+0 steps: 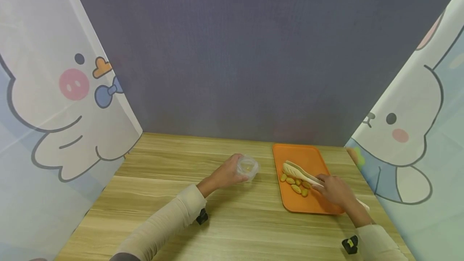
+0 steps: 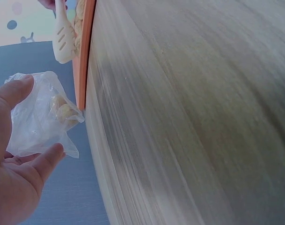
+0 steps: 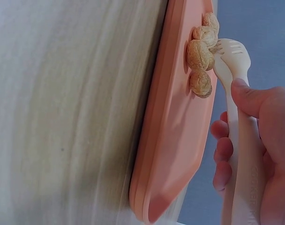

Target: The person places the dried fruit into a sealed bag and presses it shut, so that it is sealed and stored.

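My left hand [image 1: 229,171] holds a clear plastic bag [image 1: 248,166] left of the orange tray, its mouth spread between thumb and fingers. In the left wrist view a couple of tan pieces [image 2: 66,111] show through the bag [image 2: 32,119]. My right hand [image 1: 335,190] grips cream-coloured tongs [image 1: 304,174] over the tray [image 1: 301,154]. Several wrinkled, tan, nut-like pieces [image 1: 296,189] lie on the tray below the tongs. In the right wrist view the tongs' slotted heads [image 3: 233,54] are beside these pieces [image 3: 198,55]; whether one is pinched cannot be told.
The wooden table [image 1: 163,164] runs back to a dark grey panel [image 1: 224,59]. Panels with cartoon animals stand at the left [image 1: 47,92] and right [image 1: 409,112]. The tray's raised rim [image 1: 280,196] borders the pieces.
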The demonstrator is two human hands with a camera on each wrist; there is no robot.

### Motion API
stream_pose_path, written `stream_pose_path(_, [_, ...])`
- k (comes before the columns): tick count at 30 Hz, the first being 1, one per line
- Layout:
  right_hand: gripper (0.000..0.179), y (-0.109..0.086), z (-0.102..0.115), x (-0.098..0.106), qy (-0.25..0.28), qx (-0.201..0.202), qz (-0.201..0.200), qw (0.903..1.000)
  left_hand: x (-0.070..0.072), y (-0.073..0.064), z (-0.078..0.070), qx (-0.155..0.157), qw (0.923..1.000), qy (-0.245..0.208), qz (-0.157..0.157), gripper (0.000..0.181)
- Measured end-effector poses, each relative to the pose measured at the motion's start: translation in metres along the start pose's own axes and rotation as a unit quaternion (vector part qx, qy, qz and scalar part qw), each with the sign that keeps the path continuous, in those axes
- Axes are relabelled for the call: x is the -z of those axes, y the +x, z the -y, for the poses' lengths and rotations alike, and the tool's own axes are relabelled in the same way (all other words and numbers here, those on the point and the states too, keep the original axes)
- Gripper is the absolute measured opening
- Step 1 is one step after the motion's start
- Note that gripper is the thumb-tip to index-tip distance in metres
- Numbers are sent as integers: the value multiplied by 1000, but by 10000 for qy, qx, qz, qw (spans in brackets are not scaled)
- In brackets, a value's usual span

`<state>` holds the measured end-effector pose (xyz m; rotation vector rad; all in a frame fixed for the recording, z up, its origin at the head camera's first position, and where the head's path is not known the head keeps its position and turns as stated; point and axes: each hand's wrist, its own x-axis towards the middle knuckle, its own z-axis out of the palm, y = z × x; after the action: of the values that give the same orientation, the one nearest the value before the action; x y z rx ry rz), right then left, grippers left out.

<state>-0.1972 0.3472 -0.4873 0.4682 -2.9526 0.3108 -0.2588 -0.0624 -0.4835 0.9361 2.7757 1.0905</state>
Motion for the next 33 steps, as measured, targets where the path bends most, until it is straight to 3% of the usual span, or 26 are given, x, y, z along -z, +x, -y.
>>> stream_pose_path(24, [28, 2, 0, 1, 55, 16, 231, 9997, -3, -1, 5, 50, 10000, 7, 56, 79])
stream_pose_path(33, [29, 4, 0, 2, 13, -54, 119, 9999, -2, -1, 5, 21, 10000, 73, 47, 79])
